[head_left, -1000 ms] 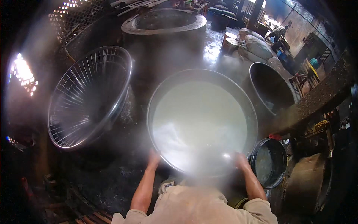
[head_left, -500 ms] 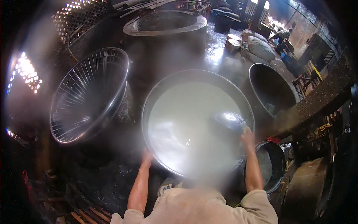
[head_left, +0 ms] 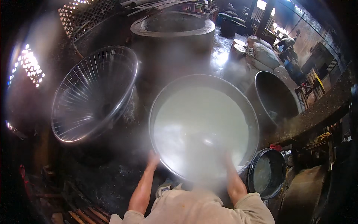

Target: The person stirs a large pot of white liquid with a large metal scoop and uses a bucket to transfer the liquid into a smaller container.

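Observation:
A large round metal vat [head_left: 254, 112] full of steaming, milky white liquid [head_left: 201, 108] stands in front of me. My left hand [head_left: 153, 159] is closed at its near left rim, fingers partly veiled by steam. Over the near right part of the liquid, my right hand [head_left: 227, 161] holds a shiny metal bowl [head_left: 208, 141]. The bowl sits low at the liquid's surface, hazy in the steam, and its outline is hard to make out. The fingers of my right hand are blurred too.
A wide slatted metal basket [head_left: 131, 80] leans at the left. Behind stands a round concrete tub [head_left: 209, 29]. To the right are a tilted metal vat [head_left: 257, 87] and a dark bucket [head_left: 282, 175] with pale liquid. Sacks [head_left: 265, 54] lie farther back, near a person [head_left: 286, 43].
My right hand has moved from the right rim leftward and nearer to me, bringing the metal bowl lower over the liquid. My left hand stays at the rim. The whole view has shifted slightly.

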The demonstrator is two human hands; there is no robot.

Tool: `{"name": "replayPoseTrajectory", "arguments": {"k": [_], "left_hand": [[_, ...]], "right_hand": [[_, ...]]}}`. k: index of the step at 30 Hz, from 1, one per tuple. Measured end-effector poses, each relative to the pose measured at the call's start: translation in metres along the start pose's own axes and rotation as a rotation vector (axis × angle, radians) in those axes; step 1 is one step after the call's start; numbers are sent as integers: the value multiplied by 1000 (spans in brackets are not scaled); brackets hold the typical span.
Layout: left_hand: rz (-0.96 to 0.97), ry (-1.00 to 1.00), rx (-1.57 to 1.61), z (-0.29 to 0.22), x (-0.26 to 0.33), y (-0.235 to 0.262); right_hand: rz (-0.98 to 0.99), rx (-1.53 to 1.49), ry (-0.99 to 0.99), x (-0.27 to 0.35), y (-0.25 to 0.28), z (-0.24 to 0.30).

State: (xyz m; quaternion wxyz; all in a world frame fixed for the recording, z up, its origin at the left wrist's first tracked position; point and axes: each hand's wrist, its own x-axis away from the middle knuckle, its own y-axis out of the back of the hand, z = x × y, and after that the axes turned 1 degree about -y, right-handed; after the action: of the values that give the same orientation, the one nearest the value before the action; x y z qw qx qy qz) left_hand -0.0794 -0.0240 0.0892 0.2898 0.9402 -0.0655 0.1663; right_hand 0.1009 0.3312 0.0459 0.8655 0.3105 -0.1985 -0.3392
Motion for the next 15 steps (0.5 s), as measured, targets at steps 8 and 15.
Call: {"name": "replayPoseTrajectory", "arguments": {"k": [8, 15], "left_hand": [[93, 27, -34, 23, -18, 9], [140, -5, -12, 1, -11, 24]], "right_hand": [[199, -36, -222, 61, -40, 119], [273, -199, -284, 97, -49, 193]]}}
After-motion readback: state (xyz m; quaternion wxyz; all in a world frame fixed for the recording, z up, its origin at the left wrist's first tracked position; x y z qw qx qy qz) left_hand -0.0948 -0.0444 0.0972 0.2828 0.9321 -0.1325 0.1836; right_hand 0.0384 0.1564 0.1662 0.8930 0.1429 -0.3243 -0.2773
